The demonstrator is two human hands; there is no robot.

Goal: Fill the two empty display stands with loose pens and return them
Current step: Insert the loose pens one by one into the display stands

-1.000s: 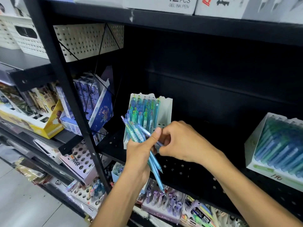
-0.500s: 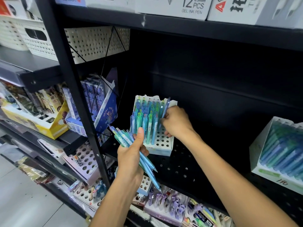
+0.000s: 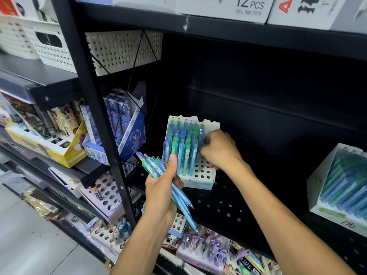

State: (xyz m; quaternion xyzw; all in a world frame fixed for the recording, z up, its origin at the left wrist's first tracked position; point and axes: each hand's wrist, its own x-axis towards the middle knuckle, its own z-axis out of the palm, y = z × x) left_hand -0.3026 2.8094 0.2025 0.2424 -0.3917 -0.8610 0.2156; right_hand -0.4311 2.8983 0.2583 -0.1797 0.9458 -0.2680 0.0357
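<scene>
Head view, the only one: left hand [image 3: 161,192] grips a fanned bundle of loose pens [image 3: 172,184], thumb pressed across the barrels, tips pointing down and right, held close below the display stand [image 3: 200,175] so each next pen is a short reach away. That white stand sits on the black perforated shelf [image 3: 222,205], tilted back, its left and rear holes already filled with upright blue and green pens while the front-right holes stay bare. Right hand [image 3: 219,149] is at the stand's right edge with fingers curled; it seems to be seating a pen in the rightmost filled column, though the fingertips are hidden and I cannot be sure it holds one. Another stand [image 3: 337,187], packed with pens, stands well apart at the far right of the same shelf.
</scene>
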